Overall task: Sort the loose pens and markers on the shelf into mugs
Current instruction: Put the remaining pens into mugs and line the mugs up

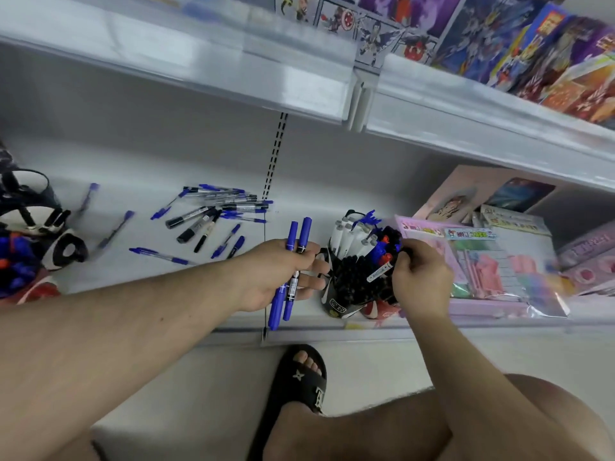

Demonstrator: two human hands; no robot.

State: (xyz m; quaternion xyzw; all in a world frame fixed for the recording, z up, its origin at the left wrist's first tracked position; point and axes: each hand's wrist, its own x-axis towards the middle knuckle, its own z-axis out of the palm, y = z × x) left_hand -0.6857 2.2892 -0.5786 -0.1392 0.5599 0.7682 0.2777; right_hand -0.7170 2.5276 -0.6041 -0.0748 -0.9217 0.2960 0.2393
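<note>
My left hand (276,274) grips two blue markers (293,247) upright, just left of a black-and-white mug (336,302) at the shelf's front edge. That mug is crammed with black, white, red and blue markers. My right hand (421,277) is at the mug's right side and pinches a marker with a white label (379,272) among the packed ones. A pile of loose blue pens and black markers (216,211) lies on the white shelf (133,168) to the left, with several single blue pens scattered around it.
Two more black-and-white mugs (30,207) stand at the far left, beside one with blue and red pens (16,261). Pink stationery packs (482,261) fill the shelf to the right. An upper shelf (233,71) overhangs. My sandalled foot (299,380) is below.
</note>
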